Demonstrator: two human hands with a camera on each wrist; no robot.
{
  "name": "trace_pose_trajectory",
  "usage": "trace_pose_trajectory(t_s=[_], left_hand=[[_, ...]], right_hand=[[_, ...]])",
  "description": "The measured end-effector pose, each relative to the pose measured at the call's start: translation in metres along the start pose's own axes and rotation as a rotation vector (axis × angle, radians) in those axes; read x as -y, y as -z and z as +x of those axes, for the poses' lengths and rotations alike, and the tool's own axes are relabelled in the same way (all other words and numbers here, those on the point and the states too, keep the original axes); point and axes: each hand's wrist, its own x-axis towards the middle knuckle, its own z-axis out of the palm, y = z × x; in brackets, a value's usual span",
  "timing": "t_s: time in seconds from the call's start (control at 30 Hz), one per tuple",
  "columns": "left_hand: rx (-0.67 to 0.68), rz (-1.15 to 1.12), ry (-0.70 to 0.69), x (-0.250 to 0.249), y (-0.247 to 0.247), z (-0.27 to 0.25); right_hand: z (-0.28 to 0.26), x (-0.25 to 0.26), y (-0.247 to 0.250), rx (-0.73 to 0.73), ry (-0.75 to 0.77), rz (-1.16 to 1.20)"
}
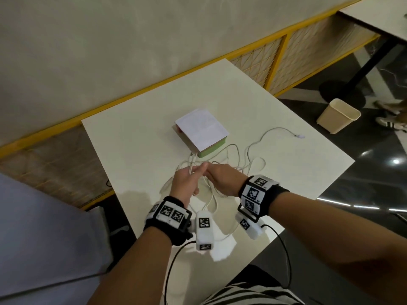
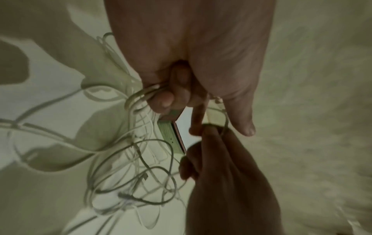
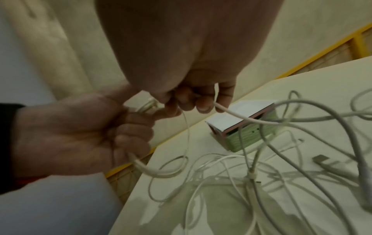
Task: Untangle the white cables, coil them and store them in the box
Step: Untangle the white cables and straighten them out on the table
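Pinching white cables (image 1: 242, 164): left hand (image 1: 187, 179) and right hand (image 1: 222, 179); box (image 1: 201, 132) lay beyond, seemingly equidistant, I judged.

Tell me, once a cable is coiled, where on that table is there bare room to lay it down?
Bare patches on the table: the strip left of the box, and the far corner behind it. The right side beyond the lone plug end is also free. It is crowded between the box and both hands, where the white cables sprawl in loops.
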Motion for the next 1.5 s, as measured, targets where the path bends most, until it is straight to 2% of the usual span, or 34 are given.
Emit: trace_pose_trajectory(t_s=[0.13, 0.2, 0.27, 0.33, 0.47, 0.53, 0.63, 0.73, 0.8, 0.97, 1.13, 1.23, 1.33, 1.43, 1.5], left_hand=[[-0.095, -0.044, -0.031, -0.003, -0.006, 0.004], [-0.184, -0.115, -0.041, -0.008, 0.003, 0.007], [-0.275, -0.304, -0.047, -0.016, 0.022, 0.012], [-0.291, -0.445, -0.087, -0.023, 0.045, 0.016], [-0.321, -0.520, -0.133, -0.027, 0.081, 0.019], [-0.318, -0.532, -0.116, -0.025, 0.091, 0.023], [-0.282, -0.404, -0.060, -0.016, 0.092, 0.022], [-0.300, -0.296, -0.008, -0.001, 0.082, 0.014], [-0.346, -0.343, 0.044, 0.012, 0.083, 0.012], [-0.427, -0.608, 0.116, 0.033, 0.124, 0.011], [-0.492, -0.749, 0.081, 0.029, 0.185, -0.006], [-0.458, -0.736, 0.111, 0.031, 0.189, -0.008], [-0.468, -0.716, 0.119, 0.032, 0.171, -0.009], [-0.483, -0.725, 0.153, 0.036, 0.159, -0.005], [-0.478, -0.747, 0.174, 0.040, 0.159, -0.001]], right_hand=[[-0.003, 0.003, -0.005, -0.002, 0.014, -0.014], [-0.008, -0.011, -0.005, -0.025, -0.092, -0.009], [-0.017, -0.033, -0.004, -0.021, -0.253, 0.036], [-0.027, -0.056, -0.002, -0.014, -0.339, 0.085], [-0.041, -0.087, 0.014, -0.061, -0.430, 0.194], [-0.045, -0.097, 0.022, -0.117, -0.463, 0.247], [-0.054, -0.106, 0.027, -0.266, -0.478, 0.388], [-0.068, -0.120, 0.031, -0.356, -0.489, 0.313], [-0.082, -0.137, 0.028, -0.271, -0.528, 0.212], [-0.117, -0.169, 0.006, 0.163, -0.620, 0.010], [-0.129, -0.177, -0.005, 0.351, -0.729, -0.021], [-0.127, -0.171, -0.009, 0.368, -0.735, -0.088], [-0.120, -0.172, -0.012, 0.262, -0.707, -0.119], [-0.110, -0.170, -0.019, 0.151, -0.688, -0.036], [-0.106, -0.166, -0.025, 0.144, -0.655, 0.032]])
